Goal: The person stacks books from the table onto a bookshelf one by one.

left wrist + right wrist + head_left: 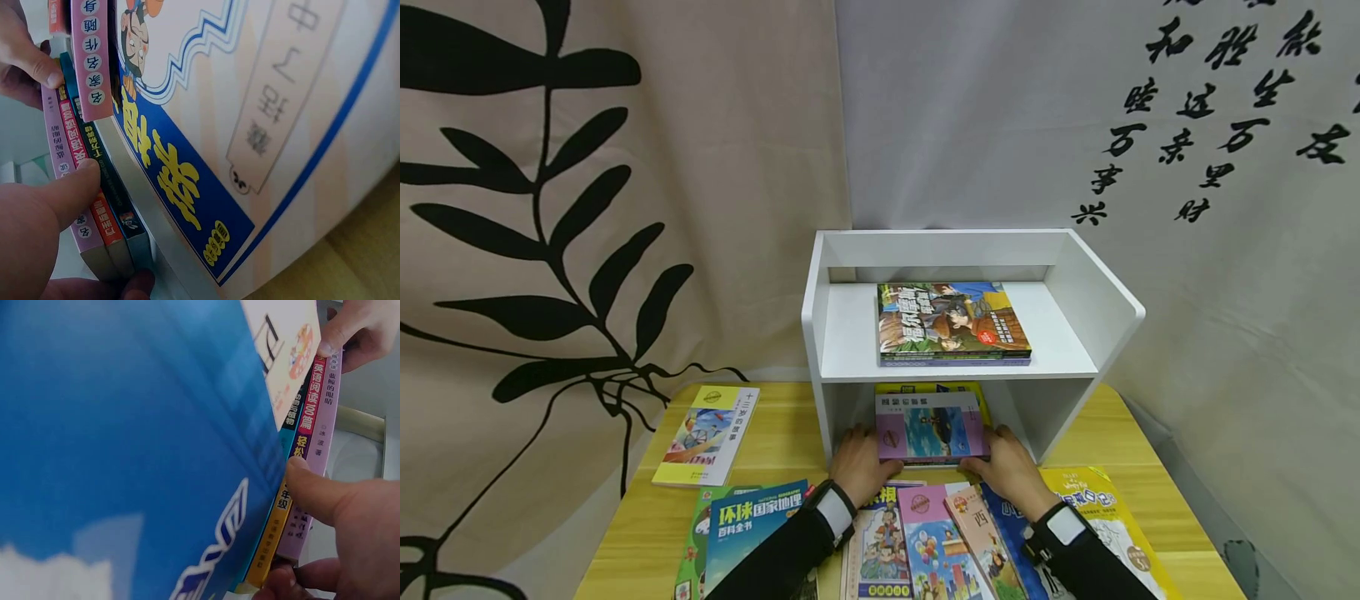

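Observation:
On the lower level of a white shelf [961, 377] lies a small stack of books [934, 425], the top one purple with a blue picture. My left hand [861, 462] holds the stack's left end, its thumb on the spines and fingertips round the end. At the opposite end my right hand [1013, 471] grips it likewise. In the left wrist view the stack shows a purple spine [59, 144], a red one [81, 150] and a teal-black one. Thumb and fingers of the right hand [369, 506] close round the books' end in the right wrist view.
More books, including a colourful cover [955, 321], lie on the upper level. A yellow-and-white book [707, 435] lies left of the shelf. Along the wooden table [602, 542] in front are a blue book [752, 525], a pink book [942, 533] and a yellow book [1101, 517].

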Demonstrator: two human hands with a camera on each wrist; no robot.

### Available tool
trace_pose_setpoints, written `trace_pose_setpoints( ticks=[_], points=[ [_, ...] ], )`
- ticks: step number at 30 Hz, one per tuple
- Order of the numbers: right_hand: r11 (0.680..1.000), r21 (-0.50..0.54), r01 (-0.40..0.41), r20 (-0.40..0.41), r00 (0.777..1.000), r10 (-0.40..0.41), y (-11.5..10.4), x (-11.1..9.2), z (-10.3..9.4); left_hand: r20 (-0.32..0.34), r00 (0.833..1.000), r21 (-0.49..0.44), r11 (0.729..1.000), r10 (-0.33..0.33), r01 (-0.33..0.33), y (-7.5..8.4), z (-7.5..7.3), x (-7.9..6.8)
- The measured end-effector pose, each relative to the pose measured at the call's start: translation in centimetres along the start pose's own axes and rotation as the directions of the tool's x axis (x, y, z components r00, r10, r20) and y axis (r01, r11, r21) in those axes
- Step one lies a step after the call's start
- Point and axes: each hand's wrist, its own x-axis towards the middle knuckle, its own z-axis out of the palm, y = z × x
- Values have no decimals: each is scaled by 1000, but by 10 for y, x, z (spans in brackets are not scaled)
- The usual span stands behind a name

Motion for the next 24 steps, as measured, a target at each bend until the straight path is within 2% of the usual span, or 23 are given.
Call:
trace_pose_setpoints(
  ticks=[11, 17, 24],
  points=[
    [1000, 2, 13, -1, 1000, -13, 1, -1, 2, -10, 1000, 10, 1000, 24, -24, -1, -3, -3],
    [1000, 22, -20, 18, 1000, 20, -4, -6, -5, -33, 998, 22, 998, 51, -51, -2, -3, -7],
    [1000, 24, -2, -47, 999, 4, -9, -22, -14, -41, 996, -3, 996, 85, -85, 0, -11, -17]
  ],
)
